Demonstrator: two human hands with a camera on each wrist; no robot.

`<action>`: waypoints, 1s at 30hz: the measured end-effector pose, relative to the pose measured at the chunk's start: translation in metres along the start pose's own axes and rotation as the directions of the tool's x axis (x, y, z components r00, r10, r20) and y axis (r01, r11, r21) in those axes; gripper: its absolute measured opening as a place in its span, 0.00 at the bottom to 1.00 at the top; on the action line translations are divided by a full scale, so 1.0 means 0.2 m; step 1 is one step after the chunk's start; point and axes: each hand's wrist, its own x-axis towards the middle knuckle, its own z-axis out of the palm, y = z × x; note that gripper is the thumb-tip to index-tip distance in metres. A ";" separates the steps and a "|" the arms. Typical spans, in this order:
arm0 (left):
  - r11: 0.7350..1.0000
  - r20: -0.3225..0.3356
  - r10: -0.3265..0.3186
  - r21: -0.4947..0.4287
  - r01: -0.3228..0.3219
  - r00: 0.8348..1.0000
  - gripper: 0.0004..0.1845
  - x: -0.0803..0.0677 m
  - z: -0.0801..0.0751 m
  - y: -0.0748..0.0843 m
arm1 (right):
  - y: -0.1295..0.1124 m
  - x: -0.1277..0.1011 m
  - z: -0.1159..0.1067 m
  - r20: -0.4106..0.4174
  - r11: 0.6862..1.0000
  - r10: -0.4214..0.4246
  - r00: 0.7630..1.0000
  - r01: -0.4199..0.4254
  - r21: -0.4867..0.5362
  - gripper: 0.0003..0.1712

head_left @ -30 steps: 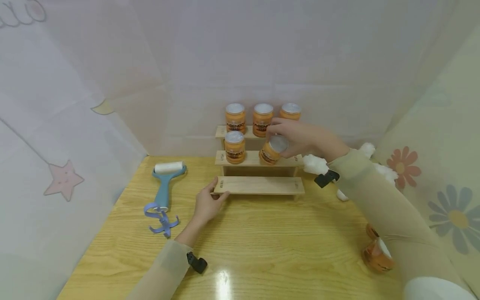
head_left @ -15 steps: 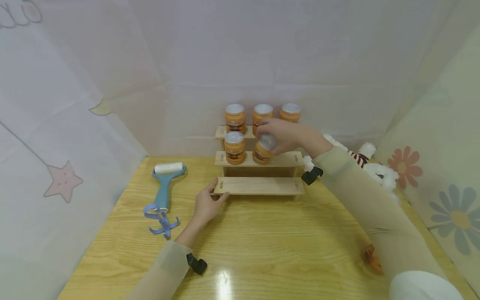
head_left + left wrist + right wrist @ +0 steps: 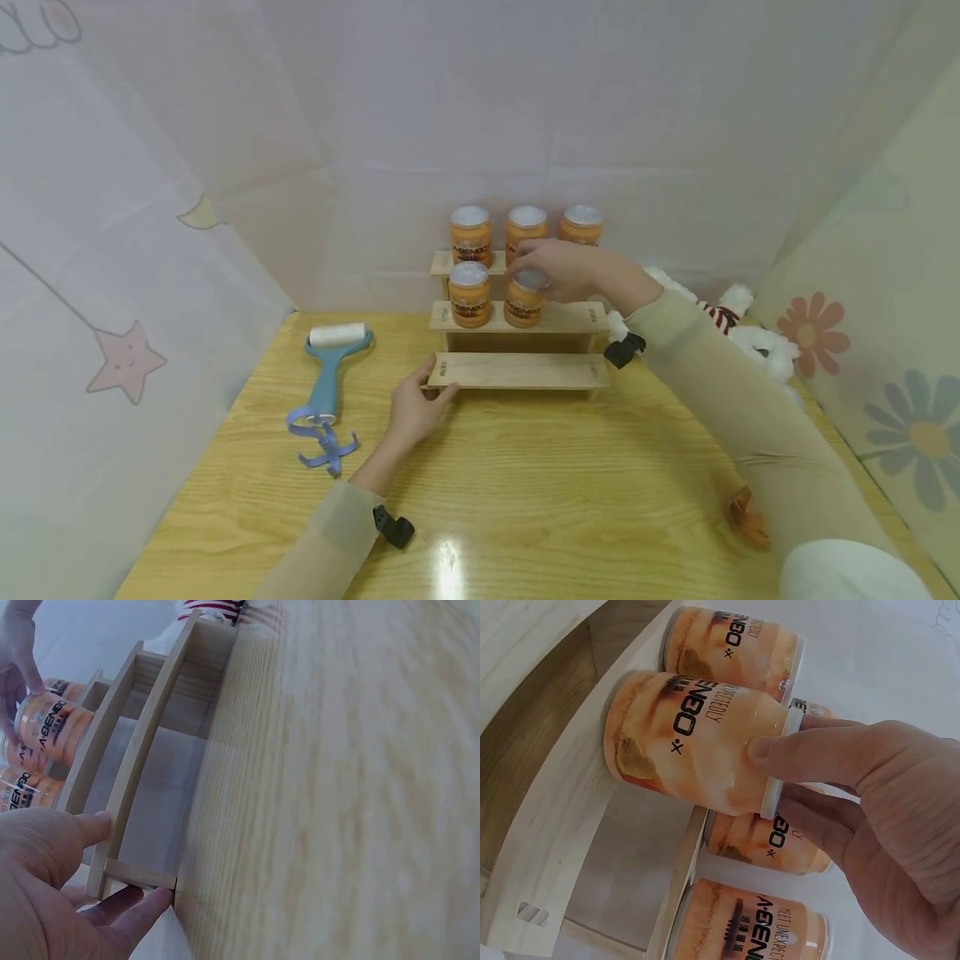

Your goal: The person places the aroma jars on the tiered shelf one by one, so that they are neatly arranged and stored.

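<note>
A three-step wooden rack (image 3: pixel 519 370) stands at the back of the table. Three orange jars (image 3: pixel 527 226) with silver lids line its top step. On the middle step stands one jar (image 3: pixel 469 294) at the left, and beside it a second jar (image 3: pixel 522 301) (image 3: pixel 694 746) that my right hand (image 3: pixel 558 268) (image 3: pixel 855 795) grips by the lid, its base on the step. My left hand (image 3: pixel 417 406) (image 3: pixel 56 889) holds the left end of the bottom step (image 3: pixel 139 874), thumb on top, fingers beneath.
A blue-handled lint roller (image 3: pixel 327 370) lies left of the rack. A white plush toy (image 3: pixel 750 337) sits at the back right. Something orange (image 3: pixel 744 512) peeks out by my right sleeve. Curtains close in the table on three sides.
My right hand carried the tilted jar leftward and set it upright on the middle step beside the other jar. The left hand stayed put.
</note>
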 end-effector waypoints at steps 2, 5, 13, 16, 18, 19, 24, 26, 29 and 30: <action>1.000 -0.001 0.000 -0.001 0.000 1.000 0.42 0.00 0.00 0.00 | 0.00 0.00 0.00 0.008 1.000 -0.001 1.000 0.001 -0.012 0.35; 1.000 -0.001 0.001 0.003 -0.001 1.000 0.42 0.00 0.00 0.00 | -0.01 0.00 0.00 0.021 1.000 -0.001 1.000 0.001 -0.009 0.35; 1.000 0.001 -0.008 -0.004 0.008 1.000 0.42 -0.01 0.00 0.00 | -0.02 -0.01 0.01 0.057 1.000 0.014 0.998 -0.015 0.014 0.35; 1.000 0.000 -0.003 -0.002 0.003 1.000 0.43 0.00 0.00 0.00 | -0.02 -0.01 0.02 0.042 1.000 0.030 0.999 -0.031 0.008 0.35; 1.000 0.002 0.002 0.001 -0.002 1.000 0.43 0.00 0.00 0.00 | -0.02 -0.01 0.03 0.034 0.999 0.045 0.998 -0.045 0.010 0.35; 1.000 0.006 0.005 0.000 -0.005 1.000 0.43 -0.01 0.00 0.00 | -0.02 -0.01 0.03 0.034 0.999 0.049 0.998 -0.049 0.007 0.35; 1.000 0.015 0.000 0.003 0.000 1.000 0.42 -0.02 -0.01 -0.01 | -0.04 0.00 0.06 0.026 0.998 0.053 0.998 -0.053 -0.018 0.34; 1.000 0.012 -0.004 0.005 0.004 1.000 0.42 -0.02 -0.01 -0.01 | -0.04 0.00 0.06 0.013 0.998 0.052 0.999 -0.052 -0.031 0.33; 1.000 0.008 -0.003 0.004 0.003 1.000 0.42 -0.01 -0.02 -0.01 | -0.05 0.00 0.06 -0.006 0.998 0.055 0.998 -0.055 -0.038 0.33; 1.000 0.006 -0.003 0.002 0.003 1.000 0.42 -0.01 -0.02 -0.01 | -0.05 0.00 0.06 -0.010 0.998 0.054 0.999 -0.054 -0.036 0.32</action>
